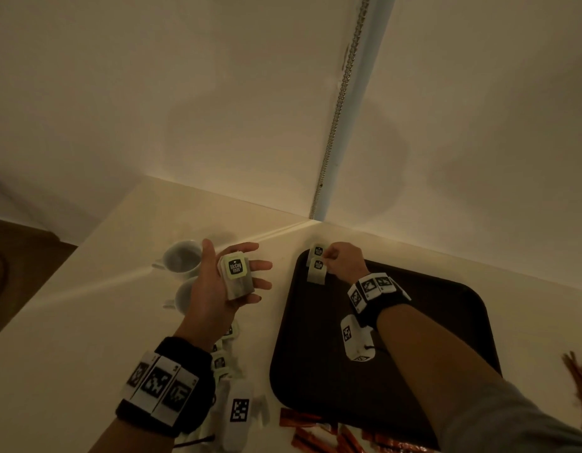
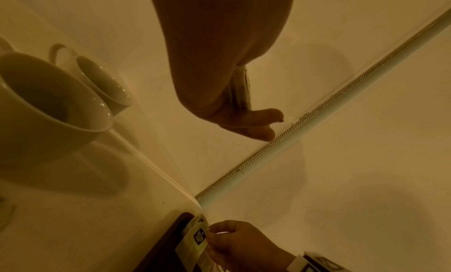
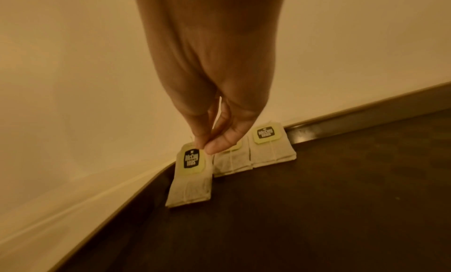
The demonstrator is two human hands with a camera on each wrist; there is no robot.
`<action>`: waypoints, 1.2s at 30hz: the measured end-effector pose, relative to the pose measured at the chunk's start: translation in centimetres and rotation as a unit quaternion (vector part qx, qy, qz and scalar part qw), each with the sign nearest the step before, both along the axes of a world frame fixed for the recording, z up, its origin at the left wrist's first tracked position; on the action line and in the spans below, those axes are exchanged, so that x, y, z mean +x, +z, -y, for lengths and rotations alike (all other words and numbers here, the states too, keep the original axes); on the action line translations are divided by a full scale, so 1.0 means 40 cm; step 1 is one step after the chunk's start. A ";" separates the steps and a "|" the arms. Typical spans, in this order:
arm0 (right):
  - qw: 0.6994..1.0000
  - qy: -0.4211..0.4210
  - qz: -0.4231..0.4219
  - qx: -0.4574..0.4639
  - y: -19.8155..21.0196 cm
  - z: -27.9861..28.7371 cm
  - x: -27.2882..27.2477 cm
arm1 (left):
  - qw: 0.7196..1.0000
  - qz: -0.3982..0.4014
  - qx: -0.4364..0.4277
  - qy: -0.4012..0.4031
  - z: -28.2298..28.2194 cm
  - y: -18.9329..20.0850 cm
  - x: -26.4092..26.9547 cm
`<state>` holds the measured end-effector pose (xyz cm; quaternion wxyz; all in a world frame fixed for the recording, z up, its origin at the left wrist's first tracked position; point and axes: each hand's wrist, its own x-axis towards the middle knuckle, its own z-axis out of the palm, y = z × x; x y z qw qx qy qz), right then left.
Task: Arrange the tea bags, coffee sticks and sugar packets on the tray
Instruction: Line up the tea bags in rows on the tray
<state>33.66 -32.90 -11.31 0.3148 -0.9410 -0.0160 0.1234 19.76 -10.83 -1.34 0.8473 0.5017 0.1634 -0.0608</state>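
Tray (image 1: 430, 305) bare right of tea bags (image 3: 270, 147), walls (image 1: 463, 125) behind, cups (image 1: 181, 259) left

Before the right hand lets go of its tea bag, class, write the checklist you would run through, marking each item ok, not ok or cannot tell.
1. Right hand pinches the held tea bag by its tag: ok.
2. Held bag's lower edge rests on the tray: cannot tell.
3. Held bag lines up with the two placed tea bags: not ok, it sits nearer and tilted.
4. Left hand has the tea bag stack ready: ok.
5. Coffee sticks on the tray: not ok, beside it.
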 end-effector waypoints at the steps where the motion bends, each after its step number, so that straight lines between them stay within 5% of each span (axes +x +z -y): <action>1: 1.000 -0.004 -0.001 -0.001 -0.004 -0.003 0.006 | 1.000 -0.002 0.002 0.000 0.001 -0.001 0.001; 14: 0.996 -0.040 0.054 0.061 0.038 -0.059 0.013 | 1.000 -0.019 -0.008 -0.017 0.002 -0.009 0.013; 20: 0.942 0.213 0.072 0.248 0.293 -0.166 -0.113 | 0.999 -0.017 0.012 -0.043 0.030 0.004 0.022; 24: 0.931 0.289 0.100 0.200 0.337 -0.186 -0.136 | 0.999 -0.007 0.007 -0.051 0.042 0.026 0.026; 30: 0.948 0.251 0.088 0.175 0.390 -0.164 -0.117 | 0.994 0.026 0.027 -0.099 0.044 0.044 0.021; 36: 0.937 0.271 0.164 0.147 0.494 -0.149 -0.125 | 0.991 0.103 0.083 -0.037 0.055 0.057 0.011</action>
